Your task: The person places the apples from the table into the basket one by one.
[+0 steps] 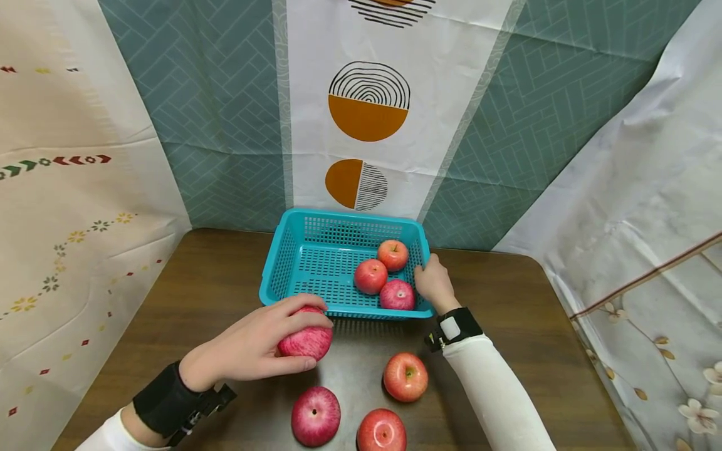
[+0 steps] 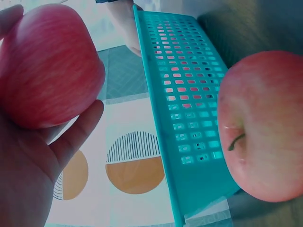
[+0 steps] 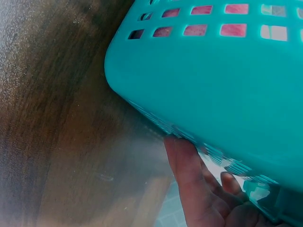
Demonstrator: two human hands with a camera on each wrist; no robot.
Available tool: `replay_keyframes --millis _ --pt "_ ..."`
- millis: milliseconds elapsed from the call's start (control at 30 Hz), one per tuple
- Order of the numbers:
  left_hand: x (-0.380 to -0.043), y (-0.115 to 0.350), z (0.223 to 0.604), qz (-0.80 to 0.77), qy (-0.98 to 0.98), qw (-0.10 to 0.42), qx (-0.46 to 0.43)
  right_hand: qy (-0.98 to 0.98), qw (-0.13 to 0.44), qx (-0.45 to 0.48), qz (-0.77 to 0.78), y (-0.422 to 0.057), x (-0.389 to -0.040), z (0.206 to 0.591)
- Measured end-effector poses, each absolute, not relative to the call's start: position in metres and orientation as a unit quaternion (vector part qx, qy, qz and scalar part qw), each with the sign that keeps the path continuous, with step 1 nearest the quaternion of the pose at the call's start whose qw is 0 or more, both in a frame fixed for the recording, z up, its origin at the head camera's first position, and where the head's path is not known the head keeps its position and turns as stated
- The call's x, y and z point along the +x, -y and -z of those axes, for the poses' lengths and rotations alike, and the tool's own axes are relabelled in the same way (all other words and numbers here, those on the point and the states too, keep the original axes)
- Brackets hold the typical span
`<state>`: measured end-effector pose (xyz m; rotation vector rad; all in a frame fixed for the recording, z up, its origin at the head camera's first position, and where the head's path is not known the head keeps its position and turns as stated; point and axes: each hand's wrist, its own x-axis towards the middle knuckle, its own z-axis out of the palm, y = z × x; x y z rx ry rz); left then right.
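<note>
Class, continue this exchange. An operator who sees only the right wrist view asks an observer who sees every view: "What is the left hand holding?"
Observer: The left hand holds a red apple.
Operator: I see red through holes in the basket. What is it?
Observer: Three apples, grouped toward its right side.
Operator: Is anything else on the table?
Observer: Three more apples sit on the person's side of the basket.
</note>
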<state>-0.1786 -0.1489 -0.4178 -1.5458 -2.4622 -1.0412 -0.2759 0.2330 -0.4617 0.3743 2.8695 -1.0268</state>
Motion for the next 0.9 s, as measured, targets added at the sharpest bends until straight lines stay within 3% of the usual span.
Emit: replay_keyframes --millis 400,900 --pt "-0.201 0.122 0.413 0.327 0.821 0.040 -0.467 -0.934 0.034 0.123 0.333 -0.233 -0.277 0.463" --pt "-0.223 0.095 0.408 0.314 0.829 0.014 -0.462 -0.934 0.032 0.118 0.335 -0.234 -0.278 0.464"
